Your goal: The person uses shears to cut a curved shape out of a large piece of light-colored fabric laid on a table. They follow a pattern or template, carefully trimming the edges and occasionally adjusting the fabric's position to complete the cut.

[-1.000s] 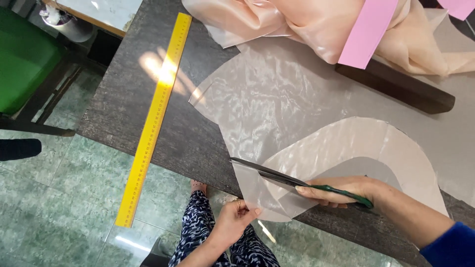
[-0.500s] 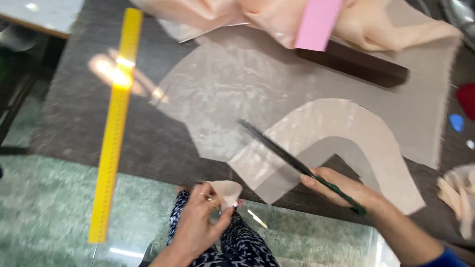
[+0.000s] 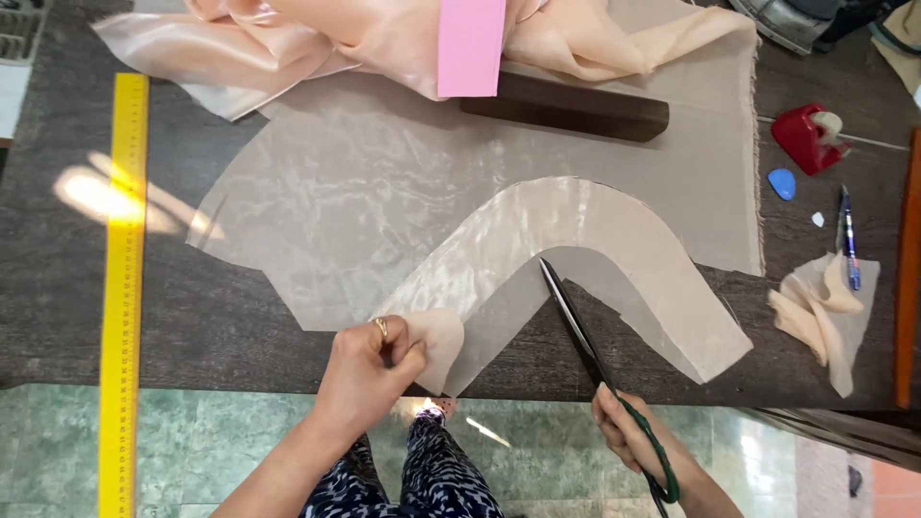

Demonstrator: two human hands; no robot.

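A curved arch-shaped piece of sheer beige fabric lies on a larger sheet of the same sheer cloth on the dark table. My left hand pinches the near left end of the curved piece at the table's front edge. My right hand grips green-handled scissors; their long dark blades point away from me and lie inside the arch, closed or nearly so.
A yellow ruler runs along the left. Peach satin cloth, a pink card and a dark wooden block lie at the back. At right are a red tape dispenser, blue chalk, a pen and fabric scraps.
My left hand rose from below the table and took hold of the curved piece's end. The scissors swung from lying across the fabric to pointing away from me. The camera shifted right.
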